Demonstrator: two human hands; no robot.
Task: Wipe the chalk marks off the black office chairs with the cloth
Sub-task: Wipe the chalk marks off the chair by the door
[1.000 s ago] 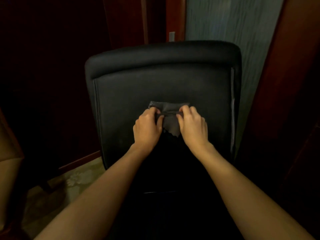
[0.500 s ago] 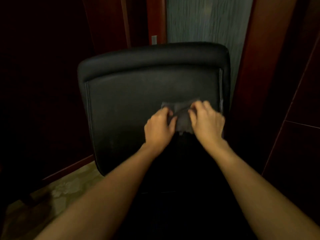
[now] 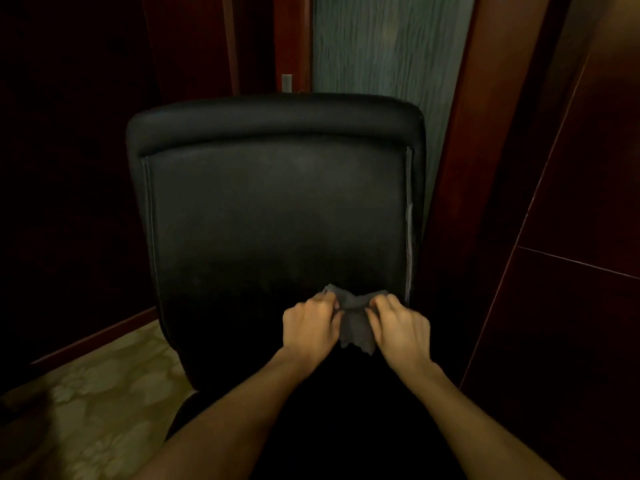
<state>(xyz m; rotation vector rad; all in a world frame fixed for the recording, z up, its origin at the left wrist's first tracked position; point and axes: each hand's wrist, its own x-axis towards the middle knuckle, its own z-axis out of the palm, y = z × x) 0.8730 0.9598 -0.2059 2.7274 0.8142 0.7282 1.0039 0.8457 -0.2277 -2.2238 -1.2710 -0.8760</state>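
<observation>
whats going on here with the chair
A person is wiping the backrest of a black office chair with a small dark grey cloth. Both hands pinch the cloth, the left hand on its left side and the right hand on its right, pressing it against the lower right part of the backrest. The lighting is dim, so no clear chalk marks show, only faint pale smudges on the leather.

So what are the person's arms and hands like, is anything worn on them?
Both arms are bare as far up as the picture shows: no sleeves in view. The left hand and right hand wear no gloves, and no rings, watch or bracelets can be made out, though the light is dim. No markings show.
</observation>
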